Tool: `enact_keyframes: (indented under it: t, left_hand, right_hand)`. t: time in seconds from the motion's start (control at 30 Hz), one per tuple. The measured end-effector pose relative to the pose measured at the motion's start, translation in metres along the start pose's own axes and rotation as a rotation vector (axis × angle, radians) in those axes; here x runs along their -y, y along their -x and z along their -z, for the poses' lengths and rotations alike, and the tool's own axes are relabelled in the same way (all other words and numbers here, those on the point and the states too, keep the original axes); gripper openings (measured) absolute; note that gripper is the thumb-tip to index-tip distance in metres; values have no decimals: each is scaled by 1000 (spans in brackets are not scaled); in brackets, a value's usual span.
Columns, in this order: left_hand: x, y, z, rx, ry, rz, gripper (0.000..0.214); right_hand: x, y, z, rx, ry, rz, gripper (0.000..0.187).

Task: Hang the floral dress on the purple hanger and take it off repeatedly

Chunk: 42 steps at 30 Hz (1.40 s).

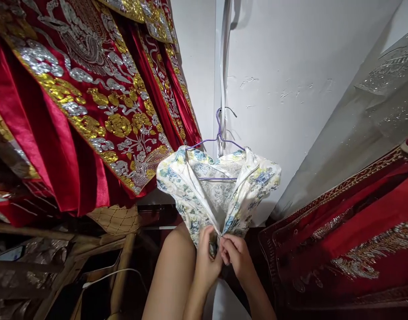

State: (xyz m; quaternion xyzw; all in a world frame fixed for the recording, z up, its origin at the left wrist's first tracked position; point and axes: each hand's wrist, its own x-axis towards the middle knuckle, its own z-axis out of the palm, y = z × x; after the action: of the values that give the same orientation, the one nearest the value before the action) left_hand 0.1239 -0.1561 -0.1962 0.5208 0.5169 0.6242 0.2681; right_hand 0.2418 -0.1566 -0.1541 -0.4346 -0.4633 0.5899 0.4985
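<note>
A short-sleeved floral dress (253,195), white with blue and yellow flowers, hangs in front of me on a purple wire hanger (204,142). Its zipper is undone from the neck down, so the front gapes in a V. At the bottom of that V, my left hand (208,253) is closed on the dress fabric beside the zipper. My right hand (233,251) pinches at the zipper there, its fingers curled; the zipper pull itself is too small to make out. The lower part of the dress is hidden behind my hands and knee.
Red garments with gold and silver embroidery (119,124) hang at the left. On the right hang a sheer sparkling cloth (344,115) and a red embroidered garment (357,240). A wooden frame (123,266) with a white cable (113,273) stands low left. A white wall (273,53) rises behind.
</note>
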Motion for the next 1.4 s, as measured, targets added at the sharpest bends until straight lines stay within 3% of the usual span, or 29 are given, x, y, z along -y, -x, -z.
enact_keyframes:
  t: [0.07,0.17,0.23,0.33,0.47,0.63,0.8,0.93,1.0,1.07,1.13,1.2,1.3,1.4]
  left_hand:
    - [-3,7,-9,188,26,42,33]
    - [-7,10,-19,227,48,64,6]
    - [-8,8,-22,221,38,11,21]
    - [-3,5,-22,252,-1,-47,22]
    - [7,6,-21,283,-60,-42,27]
    - [17,9,-24,306,-105,-47,30]
    - [20,5,-21,398,-193,-44,28]
    - [-13,-30,-6,506,-152,-92,16]
    - [-47,-62,3,417,-95,-196,23]
    - [-85,-99,9,236,-87,-340,30]
    - [-118,-135,9,202,-151,-489,39]
    - [-142,-161,3,258,-221,-610,34]
    - [-159,-178,-8,345,-346,-748,19]
    - [-165,-181,-6,248,-369,-793,17]
  right_hand:
    - [4,1,0,47,47,-14,31]
    - [16,1,3,54,116,-45,28]
    - [26,-1,7,62,134,-54,26]
    - [48,-12,12,75,154,-10,28]
    - [95,-51,15,34,169,82,34]
    - [155,-105,-1,-35,-11,210,34]
    - [174,-115,-15,-45,-71,290,30]
    - [166,-103,-13,-3,-11,286,26]
    - [163,-97,-9,-6,18,303,23]
    - [164,-90,-6,-3,49,337,22]
    - [168,-85,-3,13,82,383,23]
    - [170,-84,-2,26,98,421,24]
    - [163,-94,-1,-14,97,440,27]
    - [138,-111,3,-71,166,410,25]
